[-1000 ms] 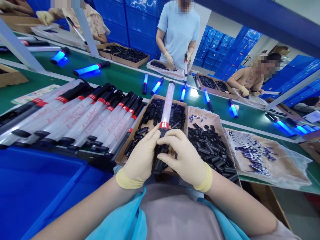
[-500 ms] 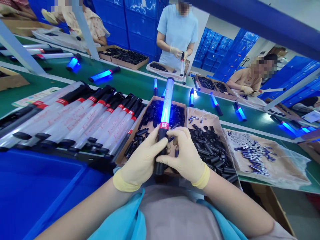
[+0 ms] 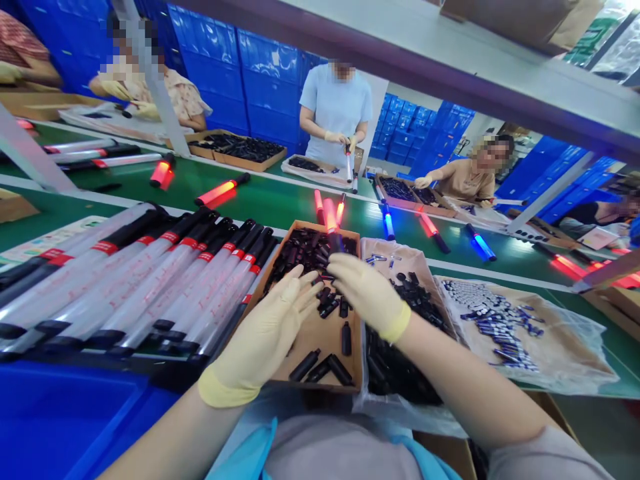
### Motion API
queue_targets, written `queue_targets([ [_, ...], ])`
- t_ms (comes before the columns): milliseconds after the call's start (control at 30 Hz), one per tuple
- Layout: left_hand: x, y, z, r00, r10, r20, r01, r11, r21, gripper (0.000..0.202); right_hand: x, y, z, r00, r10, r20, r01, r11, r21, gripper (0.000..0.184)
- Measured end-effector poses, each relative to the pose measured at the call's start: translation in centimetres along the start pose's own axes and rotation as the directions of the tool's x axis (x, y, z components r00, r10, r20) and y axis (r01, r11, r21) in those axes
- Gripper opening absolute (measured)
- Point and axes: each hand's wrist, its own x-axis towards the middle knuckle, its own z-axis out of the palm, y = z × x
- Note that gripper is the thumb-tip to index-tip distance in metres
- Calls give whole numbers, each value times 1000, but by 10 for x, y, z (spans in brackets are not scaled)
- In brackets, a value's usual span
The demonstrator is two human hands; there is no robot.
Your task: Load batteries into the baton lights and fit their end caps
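Observation:
My right hand (image 3: 367,297), in a cream glove, reaches forward over the cardboard box (image 3: 320,347) of black parts. Its fingers close on the black handle end of a light stick (image 3: 330,220). The stick glows red and points away towards the green belt (image 3: 270,197). My left hand (image 3: 270,327), also gloved, hovers over the near left part of the same box with its fingers spread and nothing in them. Loose black caps (image 3: 320,367) lie on the box floor just right of it.
A row of unlit clear sticks (image 3: 150,280) lies to the left above a blue crate (image 3: 65,420). To the right are a bag of black parts (image 3: 415,300) and small blue cells (image 3: 495,320) on plastic. Lit sticks lie on the belt; other people work across it.
The stick turned from blue to red and moved forward, away from me. My left hand let go of it and opened. The view tilted up.

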Motion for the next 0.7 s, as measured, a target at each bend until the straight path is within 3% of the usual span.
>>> queue_targets([
  [67, 0, 8, -15, 993, 114, -21, -111, 987, 116, 24, 18, 51, -1, 973, 232, 12, -230, 971, -71, 34],
  [133, -7, 19, -34, 983, 176, -52, -155, 950, 271, 24, 33, 102, 1, 939, 341, 35, -336, 936, -106, 31],
  [233, -26, 32, -66, 968, 221, -121, -132, 854, 504, 39, 46, 163, 13, 874, 476, 97, -458, 875, -158, 25],
  [333, -46, 42, -94, 941, 270, -206, -49, 708, 704, 47, 52, 200, 31, 801, 575, 168, -541, 815, -209, 32],
  [400, -52, 51, -107, 894, 377, -244, 10, 525, 851, 47, 54, 212, 40, 761, 616, 203, -572, 786, -236, 32],
  [433, -52, 58, -112, 859, 462, -221, 28, 388, 921, 43, 55, 215, 44, 747, 630, 213, -583, 775, -246, 32],
  [533, -40, 81, -118, 721, 693, -10, 104, -94, 990, 25, 56, 216, 47, 737, 642, 212, -592, 764, -258, 35],
  [567, -34, 88, -119, 681, 731, 41, 142, -187, 972, 21, 55, 212, 45, 747, 633, 204, -584, 771, -253, 37],
  [633, -21, 100, -121, 634, 770, 71, 182, -238, 954, 21, 50, 200, 36, 792, 581, 186, -540, 810, -228, 41],
  [700, -10, 106, -125, 622, 780, 67, 132, -189, 973, 28, 35, 181, 20, 851, 497, 167, -468, 864, -186, 42],
])
